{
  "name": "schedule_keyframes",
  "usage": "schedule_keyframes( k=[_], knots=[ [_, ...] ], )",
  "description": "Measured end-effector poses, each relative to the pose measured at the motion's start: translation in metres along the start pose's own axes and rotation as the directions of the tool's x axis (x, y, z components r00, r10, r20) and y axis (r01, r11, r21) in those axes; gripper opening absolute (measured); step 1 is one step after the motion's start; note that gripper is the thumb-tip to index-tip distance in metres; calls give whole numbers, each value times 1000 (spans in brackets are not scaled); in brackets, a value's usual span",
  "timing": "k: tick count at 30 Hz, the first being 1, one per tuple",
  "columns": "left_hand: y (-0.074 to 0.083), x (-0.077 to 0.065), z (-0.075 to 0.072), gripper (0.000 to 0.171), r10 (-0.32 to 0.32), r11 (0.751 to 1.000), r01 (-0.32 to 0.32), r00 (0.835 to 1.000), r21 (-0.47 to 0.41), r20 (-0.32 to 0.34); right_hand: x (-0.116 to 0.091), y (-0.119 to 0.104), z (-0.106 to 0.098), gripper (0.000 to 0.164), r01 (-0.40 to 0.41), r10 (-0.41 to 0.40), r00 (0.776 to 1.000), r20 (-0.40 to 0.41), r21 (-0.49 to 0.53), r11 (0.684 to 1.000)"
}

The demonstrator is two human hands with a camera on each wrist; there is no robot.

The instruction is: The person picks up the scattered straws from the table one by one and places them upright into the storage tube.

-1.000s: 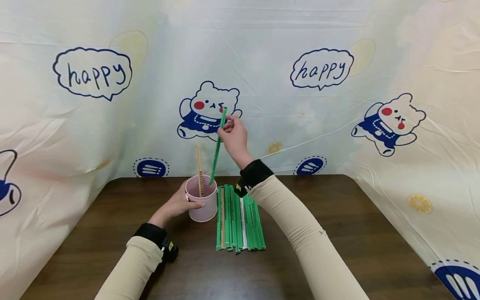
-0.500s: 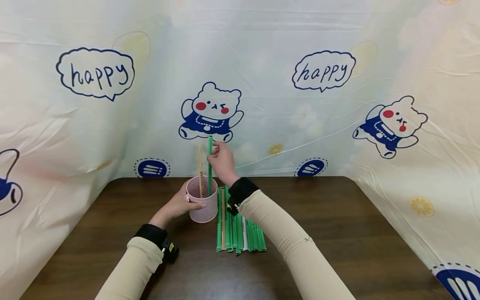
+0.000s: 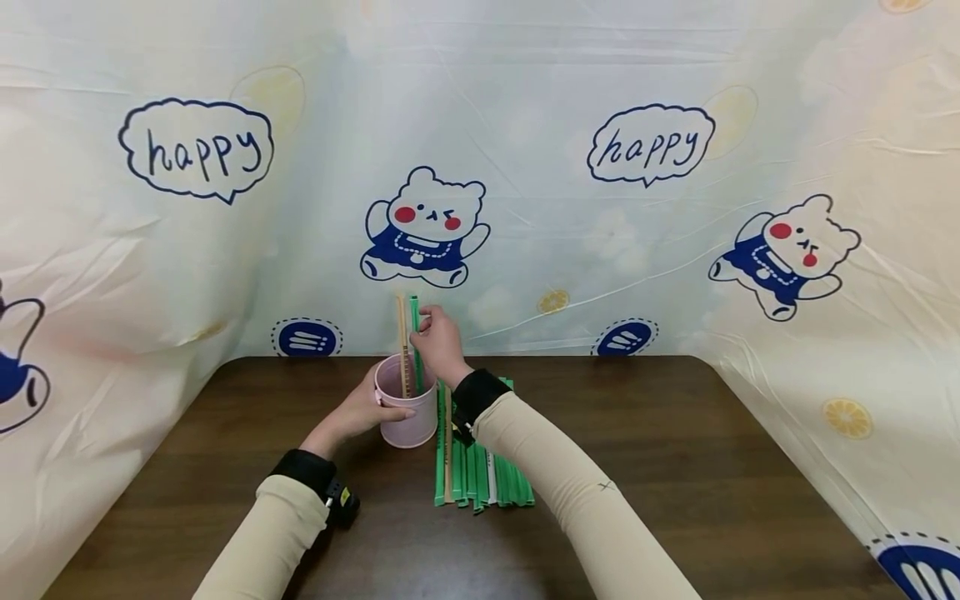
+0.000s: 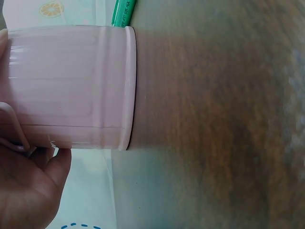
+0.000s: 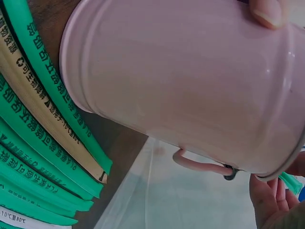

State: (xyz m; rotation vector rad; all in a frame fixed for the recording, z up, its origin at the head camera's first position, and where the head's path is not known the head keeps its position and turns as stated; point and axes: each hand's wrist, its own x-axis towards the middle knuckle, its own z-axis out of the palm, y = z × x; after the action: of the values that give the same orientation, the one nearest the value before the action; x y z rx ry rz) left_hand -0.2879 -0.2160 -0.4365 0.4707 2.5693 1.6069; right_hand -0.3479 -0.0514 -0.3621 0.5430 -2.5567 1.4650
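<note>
In the head view a pink metal bucket [image 3: 408, 427] stands upright on the table. My left hand [image 3: 358, 410] grips its left side, thumb across the front near the rim. Between the thumb and fingers of my right hand [image 3: 439, 343] is a green paper-wrapped straw [image 3: 415, 312], its lower part inside the bucket. Left of it, a tan-wrapped straw [image 3: 402, 327] leans in the same bucket. A row of wrapped straws [image 3: 468, 479], mostly green with one tan and one white, lies right of the bucket, partly hidden by my right wrist. The right wrist view shows their printed wrappers [image 5: 45, 119] close to the bucket.
The dark wooden table [image 3: 637, 467] extends to both sides of the straws. A printed cloth backdrop [image 3: 517, 167] hangs behind its far edge. On the bucket's side is a small pink handle [image 5: 202, 164].
My right hand has moved down and left, lowering the green straw from above the bucket to well inside it. My left hand and the bucket have stayed in place.
</note>
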Motion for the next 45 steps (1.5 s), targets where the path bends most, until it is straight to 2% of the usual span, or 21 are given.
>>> schedule_keyframes(
  k=[10, 19, 25, 31, 37, 45],
  knots=[
    [-1, 1, -1, 104, -26, 1000, 26, 1000, -4, -3, 1, 1, 6, 44, -51, 51, 999, -1, -12, 999],
    [-1, -1, 0, 103, -30, 1000, 30, 1000, 0, -4, -2, 7, 2, 48, -54, 54, 998, 29, 0, 999],
    [2, -2, 0, 104, -35, 999, 35, 999, -4, -10, -1, 17, -14, 45, -55, 53, 998, 46, 31, 998],
    [4, -3, 1, 103, -37, 999, 37, 999, 0, -8, 4, 36, -33, 39, -77, 77, 997, -1, 26, 997],
    [5, -3, 1, 103, -38, 999, 38, 999, -9, -6, 5, 55, -56, 35, -119, 118, 993, -23, -54, 991],
    [4, -3, 1, 102, -20, 1000, 20, 1000, -7, -7, -11, 87, -87, 38, -188, 198, 979, 55, -154, 970]
  ],
)
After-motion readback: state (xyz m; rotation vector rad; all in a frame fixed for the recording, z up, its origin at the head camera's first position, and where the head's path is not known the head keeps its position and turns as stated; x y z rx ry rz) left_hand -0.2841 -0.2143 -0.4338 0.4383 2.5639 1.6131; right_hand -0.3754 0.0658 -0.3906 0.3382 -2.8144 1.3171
